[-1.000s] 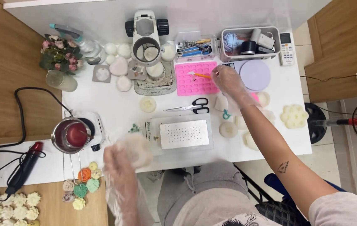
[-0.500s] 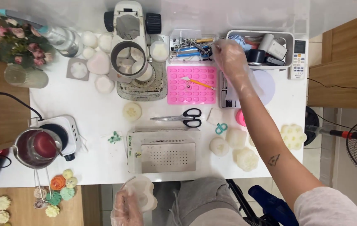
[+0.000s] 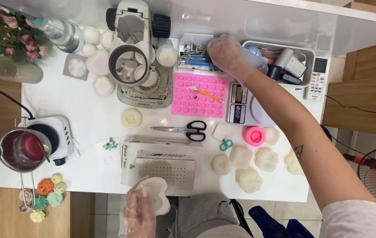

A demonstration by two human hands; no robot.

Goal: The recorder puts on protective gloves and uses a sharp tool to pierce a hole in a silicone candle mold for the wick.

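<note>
My left hand [image 3: 137, 211], in a clear plastic glove, holds a white flower-shaped wax piece [image 3: 157, 196] near the table's front edge, just below a white perforated box [image 3: 166, 169]. My right hand [image 3: 225, 53], also gloved, reaches far across the table into a small tray of tools [image 3: 194, 55] behind a pink silicone mould [image 3: 199, 94]. Its fingers are curled down among the tools; whether they grip one is hidden. An orange-handled tool [image 3: 208, 93] lies on the mould.
Black-handled scissors [image 3: 183, 129] lie mid-table. A digital scale [image 3: 245, 108], a grey bin of tools [image 3: 285, 61] and a remote [image 3: 318, 79] sit at the right. A metal pot of red wax [image 3: 20, 150] stands on a hotplate at the left. White wax shapes [image 3: 249, 167] cluster at the front right.
My right hand has moved from the pink mould back to the tool tray. My left hand with the white wax piece has dropped toward the table's front edge.
</note>
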